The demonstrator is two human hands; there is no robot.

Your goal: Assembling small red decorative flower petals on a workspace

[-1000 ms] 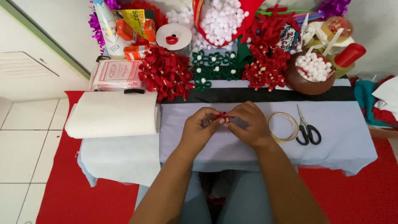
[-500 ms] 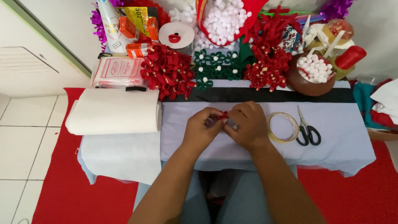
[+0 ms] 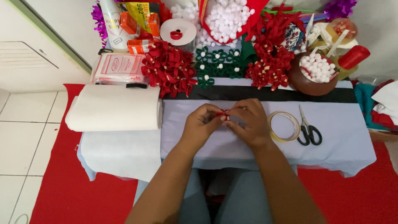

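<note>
Still, the red bit (image 3: 222,113) is pinched between both hands (image 3: 203,124) (image 3: 248,120) left of the tape (image 3: 284,126); little has moved.

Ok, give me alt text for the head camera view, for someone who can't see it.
Two hands, the left hand and right hand, pinch a small red ribbon piece together over a pale blue cloth. A tape ring and scissors lie to the right, a white roll to the left, red bows behind.
</note>
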